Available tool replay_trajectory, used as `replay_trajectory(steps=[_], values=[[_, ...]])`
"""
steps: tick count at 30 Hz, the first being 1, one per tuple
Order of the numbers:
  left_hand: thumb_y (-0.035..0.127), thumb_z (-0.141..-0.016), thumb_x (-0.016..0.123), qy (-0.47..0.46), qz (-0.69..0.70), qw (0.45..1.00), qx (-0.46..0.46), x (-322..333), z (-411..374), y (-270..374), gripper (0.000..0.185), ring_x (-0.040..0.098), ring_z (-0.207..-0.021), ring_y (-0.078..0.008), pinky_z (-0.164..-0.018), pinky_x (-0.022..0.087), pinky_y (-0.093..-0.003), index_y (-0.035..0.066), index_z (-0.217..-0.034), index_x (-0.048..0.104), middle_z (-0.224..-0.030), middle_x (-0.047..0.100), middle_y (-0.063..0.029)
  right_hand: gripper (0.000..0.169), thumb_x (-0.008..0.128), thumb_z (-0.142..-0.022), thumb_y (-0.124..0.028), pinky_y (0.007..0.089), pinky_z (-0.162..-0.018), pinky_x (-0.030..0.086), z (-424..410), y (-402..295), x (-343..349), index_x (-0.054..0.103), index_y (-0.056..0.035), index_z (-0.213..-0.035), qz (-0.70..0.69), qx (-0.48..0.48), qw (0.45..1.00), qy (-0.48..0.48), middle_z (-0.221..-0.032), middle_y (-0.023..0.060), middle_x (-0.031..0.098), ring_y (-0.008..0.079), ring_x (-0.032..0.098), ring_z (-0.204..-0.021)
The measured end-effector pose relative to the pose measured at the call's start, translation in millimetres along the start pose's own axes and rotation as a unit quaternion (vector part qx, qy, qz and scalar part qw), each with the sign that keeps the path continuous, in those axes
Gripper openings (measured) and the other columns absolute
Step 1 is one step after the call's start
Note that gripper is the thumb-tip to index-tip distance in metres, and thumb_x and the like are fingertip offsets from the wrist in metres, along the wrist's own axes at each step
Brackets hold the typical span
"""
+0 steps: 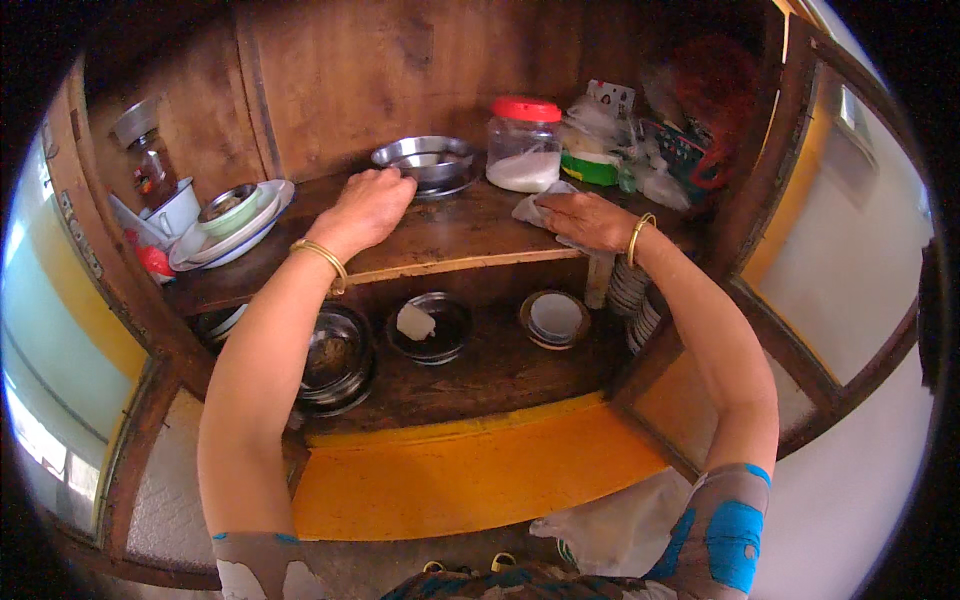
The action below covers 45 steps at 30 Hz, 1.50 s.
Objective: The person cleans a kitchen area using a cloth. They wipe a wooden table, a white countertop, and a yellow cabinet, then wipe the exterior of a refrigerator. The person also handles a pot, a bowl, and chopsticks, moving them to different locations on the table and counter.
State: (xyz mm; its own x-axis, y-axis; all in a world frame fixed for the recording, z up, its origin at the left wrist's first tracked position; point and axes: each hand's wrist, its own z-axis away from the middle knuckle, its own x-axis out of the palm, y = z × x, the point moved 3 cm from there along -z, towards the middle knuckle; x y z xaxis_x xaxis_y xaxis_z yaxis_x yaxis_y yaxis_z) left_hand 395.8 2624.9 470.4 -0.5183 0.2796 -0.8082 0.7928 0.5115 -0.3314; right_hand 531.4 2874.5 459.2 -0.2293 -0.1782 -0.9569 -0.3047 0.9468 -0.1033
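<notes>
My left hand reaches over the upper wooden shelf, fingers bent at the near left side of a stainless steel bowl. Whether the fingers grip its rim or only rest against it is hidden. Under my right hand a thin greyish cloth is bunched, held against the shelf near its front edge. Just behind the cloth stands a clear plastic jar with a red lid, partly filled with white granules or powder.
Stacked dishes and an enamel mug stand left; plastic bags crowd the right. Below are metal bowls, a dark pan holding a pale piece, white bowls and stacked bowls. Open cabinet doors flank both sides.
</notes>
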Motion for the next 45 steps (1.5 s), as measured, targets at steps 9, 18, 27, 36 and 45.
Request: replay_trajectory(steps=[9, 18, 27, 36, 45], values=[[0.007, -0.080, 0.051, -0.007, -0.016, 0.997, 0.075, -12, 9, 1, 0.011, 0.061, -0.080, -0.0347, -0.070, 0.049, -0.0445, 0.002, -0.078, 0.061, -0.082, 0.061, -0.0176, 0.038, 0.047, -0.090, -0.020, 0.0411, -0.083, 0.047, -50, -6, 12, 0.050, 0.0009, -0.121, 0.037, -0.028, 0.999, -0.025, -0.105, 0.0256, 0.059, 0.0397, 0.057, -0.097], [0.010, -0.072, 0.054, -0.026, -0.084, 0.992, 0.092, -69, 92, 16, 0.006, 0.059, -0.075, -0.0270, -0.058, 0.046, -0.0386, 0.006, -0.075, 0.052, -0.077, 0.053, -0.0108, 0.048, 0.040, -0.095, -0.032, 0.0402, -0.094, 0.041, -133, 5, 49, 0.043, -0.0008, -0.131, -0.024, -0.024, 0.991, -0.131, -0.122, 0.0239, 0.053, 0.0375, 0.051, -0.113], [0.014, -0.070, 0.056, 0.008, -0.101, 0.992, 0.072, -103, 150, 11, 0.013, 0.058, -0.073, -0.0201, -0.051, 0.046, -0.0312, 0.007, -0.080, 0.055, -0.077, 0.050, -0.0052, 0.030, 0.038, -0.091, -0.014, 0.0467, -0.085, 0.047, -238, 27, 82, 0.054, -0.0139, -0.116, 0.246, -0.029, 0.967, -0.058, -0.118, 0.0150, 0.058, 0.0322, 0.058, -0.106], [0.014, -0.070, 0.055, 0.008, -0.084, 0.995, 0.057, -106, 177, -3, 0.011, 0.057, -0.068, -0.0202, -0.051, 0.048, -0.0320, 0.006, -0.078, 0.055, -0.076, 0.049, -0.0055, 0.038, 0.041, -0.093, -0.029, 0.0350, -0.099, 0.037, -323, -63, 133, 0.055, -0.0111, -0.122, -0.022, -0.188, 0.980, -0.061, -0.127, 0.0113, 0.055, 0.0254, 0.052, -0.113], [0.013, -0.069, 0.056, -0.003, -0.079, 0.994, 0.079, -113, 174, 0, 0.010, 0.057, -0.069, -0.0207, -0.051, 0.048, -0.0324, 0.007, -0.077, 0.054, -0.078, 0.049, -0.0060, 0.038, 0.055, -0.090, -0.023, 0.0335, -0.104, 0.032, -217, -66, 96, 0.053, -0.0025, -0.122, -0.103, -0.226, 0.955, -0.161, -0.123, 0.0108, 0.055, 0.0205, 0.048, -0.116]])
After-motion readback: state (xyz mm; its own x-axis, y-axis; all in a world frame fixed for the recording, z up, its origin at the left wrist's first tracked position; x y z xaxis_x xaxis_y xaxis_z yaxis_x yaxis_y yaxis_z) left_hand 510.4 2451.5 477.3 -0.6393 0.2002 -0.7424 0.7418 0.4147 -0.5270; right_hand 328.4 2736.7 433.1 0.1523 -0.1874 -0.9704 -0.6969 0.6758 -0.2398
